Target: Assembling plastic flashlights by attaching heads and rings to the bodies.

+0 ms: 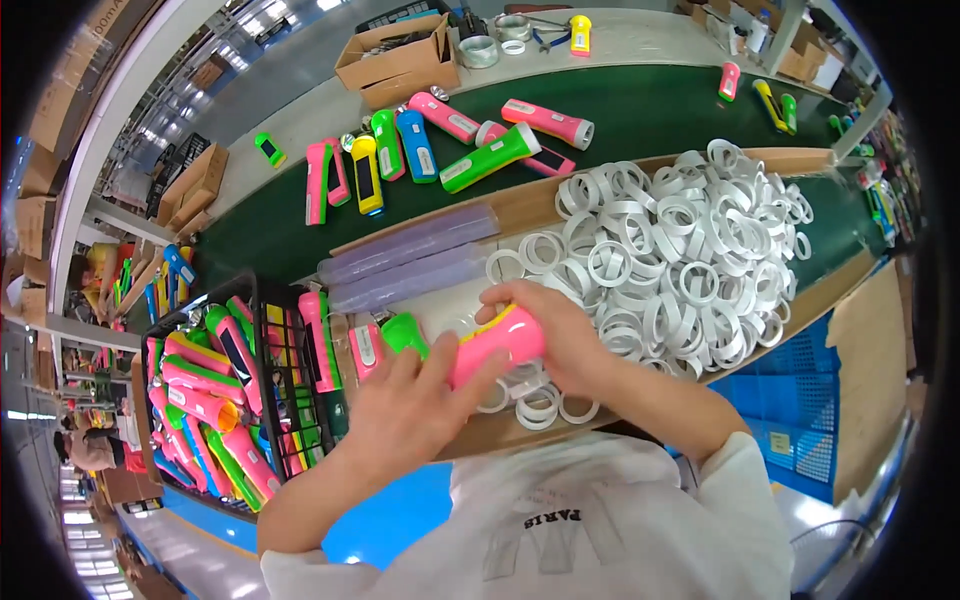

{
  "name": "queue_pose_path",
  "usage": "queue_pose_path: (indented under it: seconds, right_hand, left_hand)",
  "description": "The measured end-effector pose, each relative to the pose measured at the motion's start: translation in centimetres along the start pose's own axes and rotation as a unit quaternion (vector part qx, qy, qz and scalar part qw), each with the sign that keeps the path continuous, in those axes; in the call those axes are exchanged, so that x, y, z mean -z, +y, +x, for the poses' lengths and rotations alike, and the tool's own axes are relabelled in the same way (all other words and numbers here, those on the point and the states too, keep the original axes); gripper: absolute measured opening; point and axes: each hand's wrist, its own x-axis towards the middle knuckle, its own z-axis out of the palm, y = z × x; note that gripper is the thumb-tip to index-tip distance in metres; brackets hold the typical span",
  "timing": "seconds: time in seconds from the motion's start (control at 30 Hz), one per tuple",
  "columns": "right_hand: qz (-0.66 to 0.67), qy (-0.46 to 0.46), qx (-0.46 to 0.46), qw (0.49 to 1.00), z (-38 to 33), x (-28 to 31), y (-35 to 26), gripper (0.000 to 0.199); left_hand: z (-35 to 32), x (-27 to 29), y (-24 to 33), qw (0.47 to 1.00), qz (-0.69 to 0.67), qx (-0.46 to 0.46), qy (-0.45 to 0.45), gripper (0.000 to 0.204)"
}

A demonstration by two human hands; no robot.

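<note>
Between my two hands is a pink flashlight (510, 337) with a yellow strip, its wide end to the right. My left hand (405, 410) has its fingers on the flashlight's body, and my right hand (558, 335) curls round the wide end. Under and beside the right hand lie loose white rings (538, 405), part of a large heap of white rings (690, 265) in a shallow cardboard tray (500, 437). Just past my left fingers, a green flashlight part (403, 333) and a pink flashlight piece (366, 347) lie in the tray.
At the left stands a black crate (290, 370) full of colourful flashlight bodies. Two film-wrapped clear stacks (410, 255) lie along the tray's far side. Beyond, several flashlights (490, 158) rest on the green conveyor belt (640, 110). A blue basket (785, 420) is at right.
</note>
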Motion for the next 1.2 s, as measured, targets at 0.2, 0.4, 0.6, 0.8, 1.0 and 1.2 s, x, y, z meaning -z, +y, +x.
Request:
queue_pose_path:
  seconds: [0.2, 0.4, 0.6, 0.8, 1.0, 1.2]
  right_hand:
    - [-0.208, -0.068, 0.268, 0.938, -1.6, 0.0, -1.3, 0.047]
    - [0.063, 0.051, -0.063, 0.995, 2.3, 1.9, 1.2, 0.041]
    - [-0.062, -0.061, 0.097, 0.991, -0.4, 3.6, -2.3, 0.055]
    - [0.275, -0.053, 0.073, 0.957, -1.3, 3.4, -0.8, 0.059]
    - [0.336, -0.025, 0.054, 0.94, -1.1, 2.2, 0.9, 0.043]
    - [0.338, 0.02, 0.04, 0.94, -0.4, 2.3, 0.8, 0.042]
  left_hand:
    - [-1.7, -1.4, -0.6, 0.861, -0.496, 0.101, 0.053, 0.054]
    - [1.9, -2.9, 0.1, 0.989, -0.141, 0.042, -0.012, 0.066]
    - [1.5, -3.6, 0.2, 0.958, -0.258, 0.066, 0.103, 0.065]
    - [0.3, -6.8, 2.0, 0.204, -0.944, 0.24, -0.103, 0.064]
    - [-1.0, -9.2, 5.7, 0.159, -0.932, 0.311, -0.098, 0.071]
    - [-0.6, -7.7, 6.3, 0.405, -0.852, 0.328, -0.05, 0.066]
